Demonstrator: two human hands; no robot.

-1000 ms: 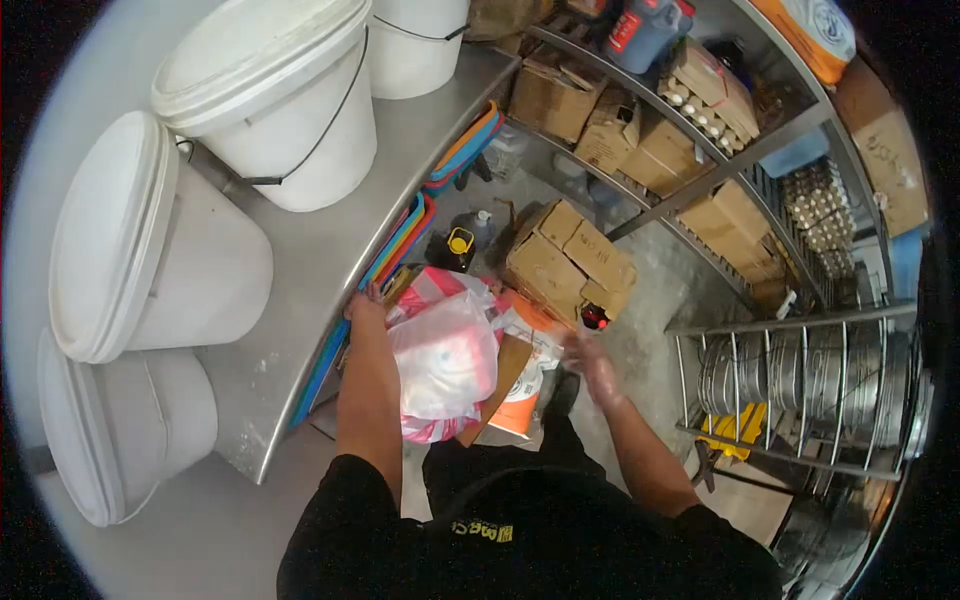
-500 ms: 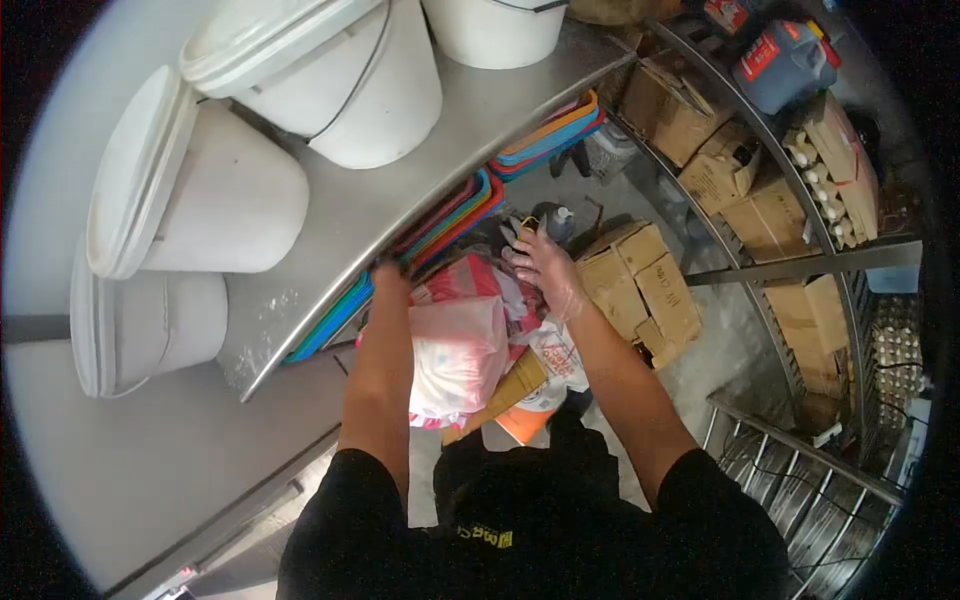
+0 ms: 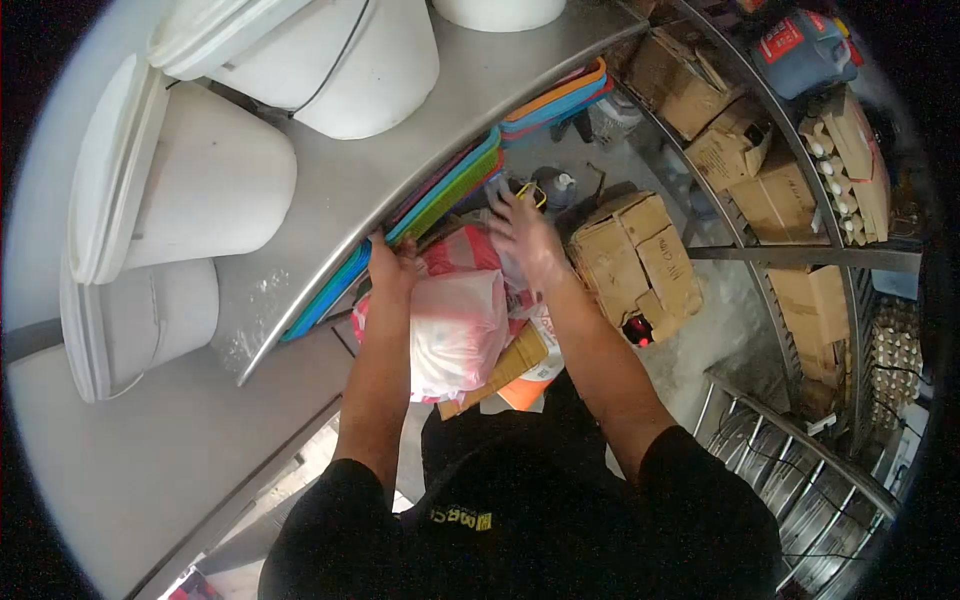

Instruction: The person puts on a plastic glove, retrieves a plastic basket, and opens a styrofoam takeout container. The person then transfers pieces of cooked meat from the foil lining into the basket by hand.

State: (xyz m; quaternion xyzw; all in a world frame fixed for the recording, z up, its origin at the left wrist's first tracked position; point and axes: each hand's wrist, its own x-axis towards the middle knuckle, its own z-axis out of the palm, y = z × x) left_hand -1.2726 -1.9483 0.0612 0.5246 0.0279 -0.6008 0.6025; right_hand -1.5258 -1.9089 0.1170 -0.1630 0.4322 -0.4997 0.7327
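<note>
Several shallow plastic trays (image 3: 455, 195), rounded at the corners and coloured green, blue and maroon, are stacked below the far edge of a smooth steel counter (image 3: 345, 200), between and beyond the two hands. At their near left end the left hand (image 3: 393, 265) is set against the rims, its fingers partly bent; whether a rim is gripped cannot be told. The right hand (image 3: 527, 238), blurred, is extended toward the right end of the same stack with its fingers spread wide; whether anything is touched by the fingertips cannot be told. Between the forearms, a bulging, translucent plastic bag (image 3: 455, 320), pink and white with a crinkled skin, is seen on the near side of the trays, with a flat strip of brown cardboard (image 3: 505, 370) beside it at the right. Farther right, a creased, lettered cardboard box (image 3: 635, 255) is placed on the grey floor. Another group of trays (image 3: 555, 100), orange, blue and red, is kept at the far end under the counter. On the left, the metal is topped by matte white plastic buckets (image 3: 220, 180), round and lidded. At the far right, a red-labelled jug (image 3: 808, 52) is held on metal shelving (image 3: 810, 253).
</note>
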